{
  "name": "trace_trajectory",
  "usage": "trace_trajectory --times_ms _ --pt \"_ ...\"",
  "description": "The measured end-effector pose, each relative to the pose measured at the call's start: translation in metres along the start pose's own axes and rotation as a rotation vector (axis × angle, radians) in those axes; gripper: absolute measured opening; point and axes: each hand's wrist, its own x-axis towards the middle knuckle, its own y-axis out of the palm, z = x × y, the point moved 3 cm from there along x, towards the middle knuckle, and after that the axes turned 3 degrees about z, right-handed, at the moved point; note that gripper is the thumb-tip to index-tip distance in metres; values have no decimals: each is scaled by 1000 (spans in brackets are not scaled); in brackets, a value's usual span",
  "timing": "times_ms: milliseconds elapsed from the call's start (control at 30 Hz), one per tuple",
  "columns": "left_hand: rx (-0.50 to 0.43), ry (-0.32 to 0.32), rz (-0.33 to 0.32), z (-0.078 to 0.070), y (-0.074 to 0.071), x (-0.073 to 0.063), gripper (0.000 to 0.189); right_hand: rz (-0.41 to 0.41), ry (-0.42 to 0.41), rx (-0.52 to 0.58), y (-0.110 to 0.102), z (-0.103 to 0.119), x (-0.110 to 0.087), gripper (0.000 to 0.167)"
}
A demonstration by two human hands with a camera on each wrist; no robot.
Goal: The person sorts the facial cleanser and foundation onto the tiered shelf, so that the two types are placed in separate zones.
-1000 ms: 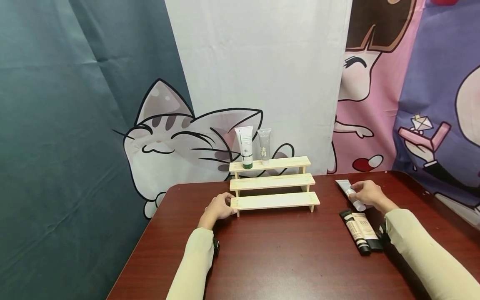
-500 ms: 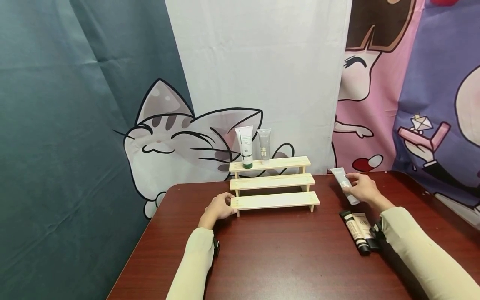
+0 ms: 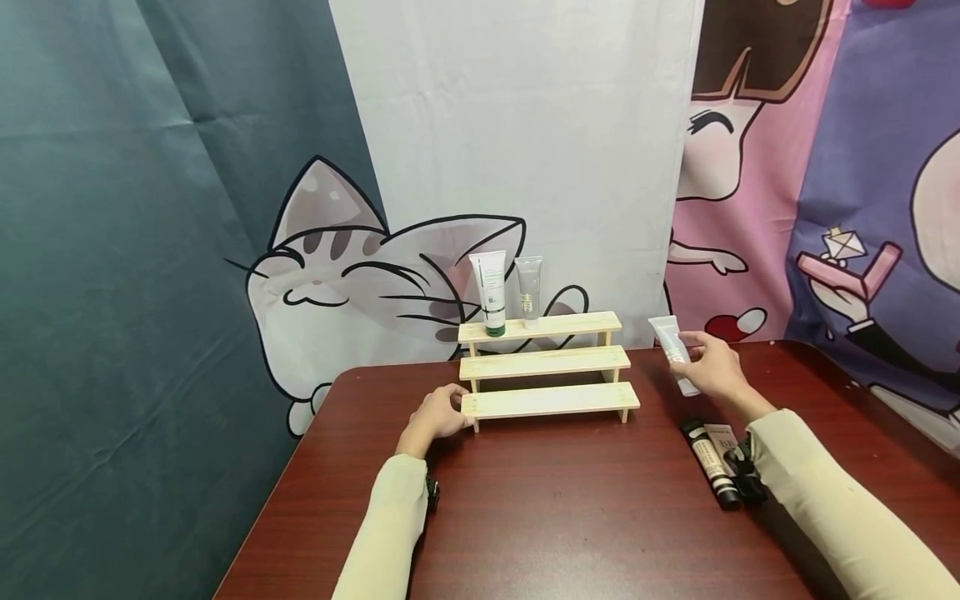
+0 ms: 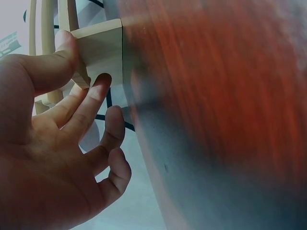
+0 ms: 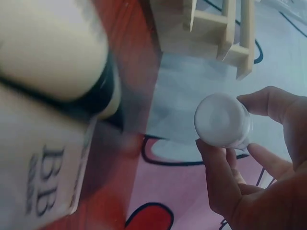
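Note:
A three-step wooden display stand (image 3: 550, 402) stands near the table's back edge. My left hand (image 3: 435, 413) grips the left end of its lowest step; the left wrist view shows thumb and fingers about the wooden end (image 4: 103, 50). To the right of the stand, my right hand (image 3: 716, 368) pinches a small white squeeze tube (image 3: 666, 336) between thumb and fingers. That tube is raised, tilted, cap end down; its round white cap (image 5: 218, 120) faces the camera in the right wrist view. On the top step stand a white tube with a green cap (image 3: 491, 292) and a greyish translucent tube (image 3: 529, 290).
Below my right forearm lie a black-and-beige tube (image 3: 708, 461) and a BB cream tube (image 3: 722, 437), side by side and partly hidden by the wrist camera. A cartoon-printed curtain (image 3: 600, 150) hangs right behind the reddish-brown table (image 3: 555, 517).
My right hand has lifted the small white tube off the table and carried it left and back, toward the stand. The left hand and the stand have stayed put.

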Motion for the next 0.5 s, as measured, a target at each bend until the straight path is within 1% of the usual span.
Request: trace_trajectory --times_ms 100,267,500 --pt "0 2 -1 0 1 0 48 -39 1 16 1 7 0 61" --pt "1 -4 -2 0 0 0 48 -82 11 35 3 18 1 63" --pt "3 5 -7 -1 0 -1 47 -131 -18 60 7 32 4 65"
